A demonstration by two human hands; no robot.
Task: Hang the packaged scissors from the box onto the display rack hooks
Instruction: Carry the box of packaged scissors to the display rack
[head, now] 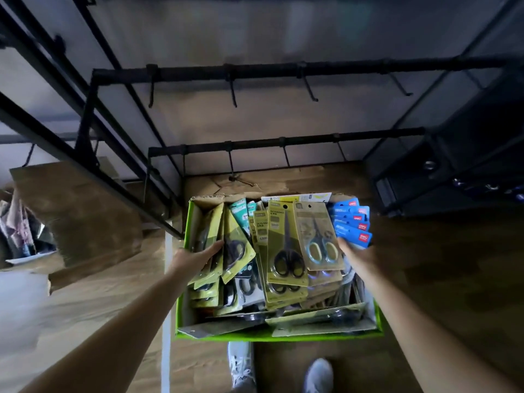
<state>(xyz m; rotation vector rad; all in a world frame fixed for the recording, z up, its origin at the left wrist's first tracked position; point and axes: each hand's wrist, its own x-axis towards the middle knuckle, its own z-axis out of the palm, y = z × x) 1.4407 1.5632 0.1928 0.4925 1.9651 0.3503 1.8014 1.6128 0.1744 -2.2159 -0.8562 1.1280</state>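
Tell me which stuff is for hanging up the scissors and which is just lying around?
For the job: packaged scissors, green box, rack hooks, left hand, right hand.
Just lying about: cardboard box on the left, black cabinet.

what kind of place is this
Probably a shop or stockroom: a black display rack with bare hooks, and a green box crammed with packaged scissors on a wooden floor.
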